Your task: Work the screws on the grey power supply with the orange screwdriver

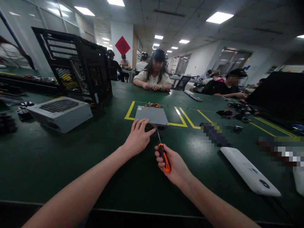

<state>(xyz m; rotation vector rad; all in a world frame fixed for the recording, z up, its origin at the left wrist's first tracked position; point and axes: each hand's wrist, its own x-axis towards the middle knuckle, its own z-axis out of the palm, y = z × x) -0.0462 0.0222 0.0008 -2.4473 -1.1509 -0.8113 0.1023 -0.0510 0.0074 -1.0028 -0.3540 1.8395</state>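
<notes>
A grey metal power supply box [152, 115] lies flat on the green table [71, 152], inside a yellow taped outline. My left hand [137, 137] rests against its near left corner, fingers bent onto the top and front face. My right hand [172, 163] is closed around the orange and black handle of a screwdriver [163, 156]. The thin shaft of the screwdriver points up and away, and its tip meets the front face of the box.
A second grey power supply [59, 112] and an open black computer case [78, 68] stand at the left. A white flat device [249, 172] lies at the right. Loose cables and small parts [237, 110] sit further right. Other people sit across the table.
</notes>
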